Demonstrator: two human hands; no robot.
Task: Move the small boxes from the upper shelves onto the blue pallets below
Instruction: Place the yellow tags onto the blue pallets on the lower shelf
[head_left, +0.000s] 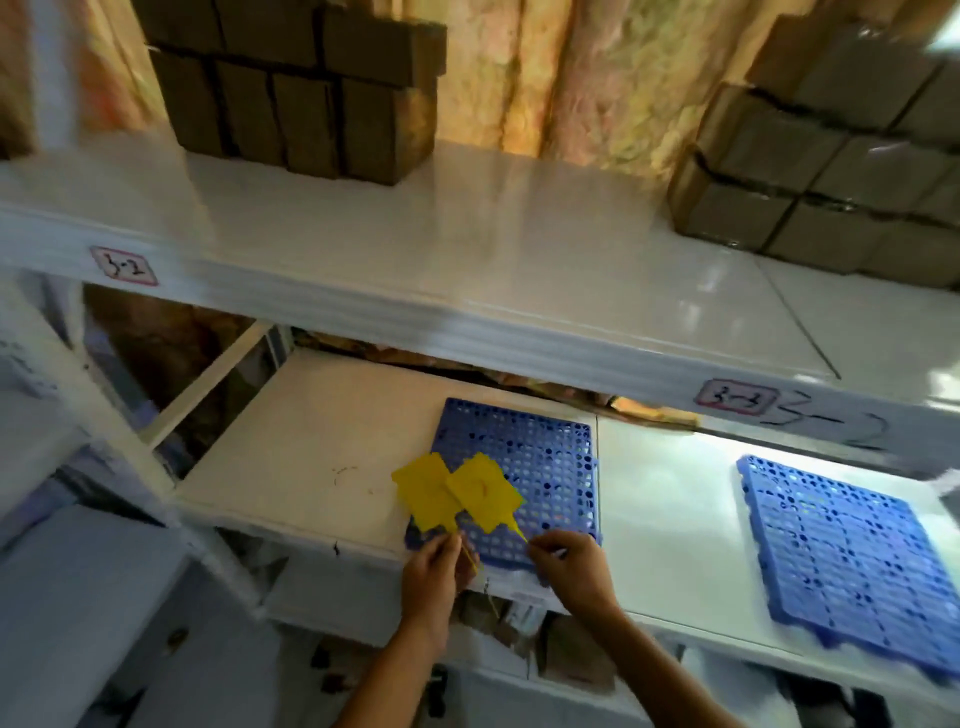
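Observation:
Small brown cardboard boxes stand stacked on the upper white shelf at the left, with a second stack of boxes at the right. On the lower shelf lie two blue perforated pallets, one in the middle and one at the right. My left hand pinches the stem of a yellow flat tag. My right hand pinches the stem of a second yellow tag. Both tags overlap above the middle pallet's front left corner.
Labels marked 3-2 and 3-3 sit on the upper shelf's front edge. A white upright post stands at the left. More brown boxes show under the lower shelf. A rough yellowish wall is behind.

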